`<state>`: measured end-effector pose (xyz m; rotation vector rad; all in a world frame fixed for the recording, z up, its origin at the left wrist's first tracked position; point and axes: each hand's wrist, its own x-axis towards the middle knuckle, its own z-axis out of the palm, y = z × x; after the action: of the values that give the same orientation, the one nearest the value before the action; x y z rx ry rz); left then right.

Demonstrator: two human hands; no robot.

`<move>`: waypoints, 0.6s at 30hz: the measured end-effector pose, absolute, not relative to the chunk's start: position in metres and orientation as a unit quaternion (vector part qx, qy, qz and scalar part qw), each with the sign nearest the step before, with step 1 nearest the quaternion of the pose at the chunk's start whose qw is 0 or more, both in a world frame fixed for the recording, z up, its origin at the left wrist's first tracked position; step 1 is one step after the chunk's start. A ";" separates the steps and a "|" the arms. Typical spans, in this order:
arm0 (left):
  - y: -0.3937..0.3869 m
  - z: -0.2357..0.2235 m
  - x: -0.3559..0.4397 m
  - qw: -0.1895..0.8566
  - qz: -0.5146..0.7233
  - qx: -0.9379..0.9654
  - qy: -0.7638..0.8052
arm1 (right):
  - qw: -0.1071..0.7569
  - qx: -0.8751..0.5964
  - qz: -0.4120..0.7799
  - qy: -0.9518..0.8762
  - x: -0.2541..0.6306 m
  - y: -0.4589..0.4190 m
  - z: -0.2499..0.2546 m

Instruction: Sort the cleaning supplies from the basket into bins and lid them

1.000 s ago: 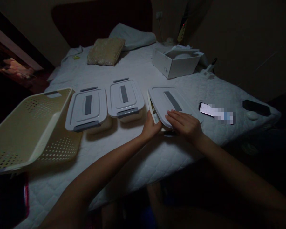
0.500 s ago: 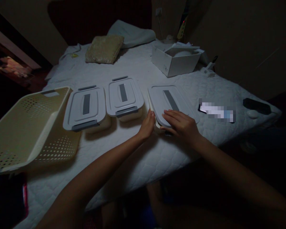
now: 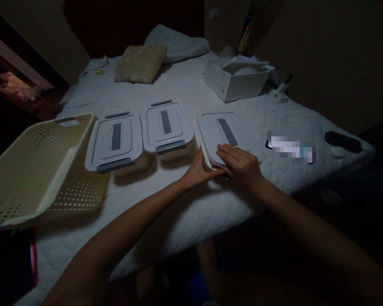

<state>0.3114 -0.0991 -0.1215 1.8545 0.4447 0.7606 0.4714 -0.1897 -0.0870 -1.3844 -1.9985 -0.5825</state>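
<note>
Three white lidded plastic boxes with grey handles stand in a row on a white quilted bed (image 3: 185,204). My right hand (image 3: 241,165) lies flat, fingers stretched, on the near end of the lid of the rightmost box (image 3: 225,134). My left hand (image 3: 199,169) holds that box's near left corner, fingers curled under its front edge. The middle box (image 3: 167,129) and the left box (image 3: 115,142) are closed with their clips down, and neither hand touches them.
A cream perforated laundry basket (image 3: 35,170) lies tilted at the left. A phone (image 3: 290,148) lies right of the boxes, a dark object (image 3: 343,141) beyond it. An open white cardboard box (image 3: 236,80) and pillows (image 3: 140,63) sit farther back. A red-edged dark item (image 3: 14,263) lies bottom left.
The rightmost box's lid, raised at the near left corner a second ago, now sits lower on the box. My left hand slid toward the front corner; my right hand stayed on the lid.
</note>
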 end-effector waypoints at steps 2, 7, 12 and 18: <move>-0.100 -0.124 0.311 0.499 0.314 0.785 0.189 | 0.318 -0.526 -0.208 -0.761 0.473 -0.192 -0.088; -0.101 -0.123 0.311 0.490 0.317 0.788 0.195 | 0.310 -0.537 -0.157 -0.769 0.478 -0.196 -0.086; -0.102 -0.123 0.314 0.513 0.327 0.766 0.207 | 0.360 -0.535 -0.119 -0.755 0.481 -0.194 -0.079; -0.107 -0.124 0.315 0.529 0.331 0.738 0.257 | 0.407 -0.541 -0.104 -0.729 0.477 -0.192 -0.077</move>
<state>0.3149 -0.1073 -0.1238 1.7622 0.6129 0.7910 0.4772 -0.1917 -0.0774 -1.3634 -1.8378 -0.2614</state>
